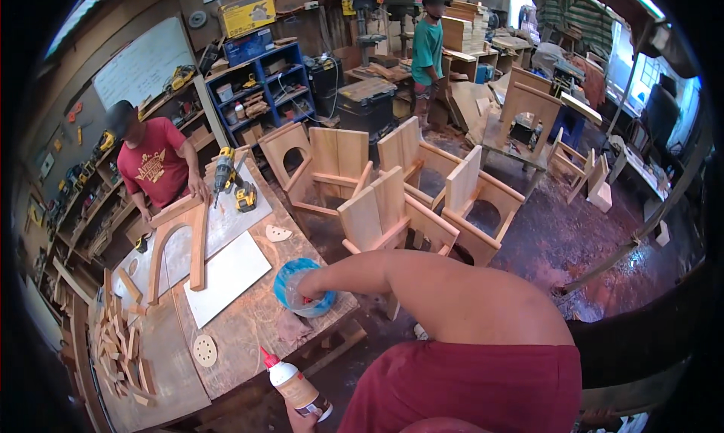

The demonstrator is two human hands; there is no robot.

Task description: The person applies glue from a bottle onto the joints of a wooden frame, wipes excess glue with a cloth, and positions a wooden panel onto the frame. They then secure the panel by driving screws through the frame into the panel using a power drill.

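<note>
My right arm reaches across from the right. My right hand (311,284) is down inside a blue plastic tub (285,273) at the table's near right edge; its fingers are mostly hidden, with a bit of red showing below them. At the bottom of the view my left hand (302,421) grips a white glue bottle (296,388) with a red nozzle cap and a brown label, tilted. A crumpled pinkish rag (294,328) lies beside the tub. Nearby on the wooden worktable (249,312) are a sanding disc (204,350) and a white board (226,277).
Across the table a person in a red shirt (158,158) holds an arched wooden frame (197,244). A cordless drill (225,169) and a heap of wood offcuts (121,350) lie there. Several wooden chairs (377,214) stand beyond my arm. Another person in green (427,48) stands farther back.
</note>
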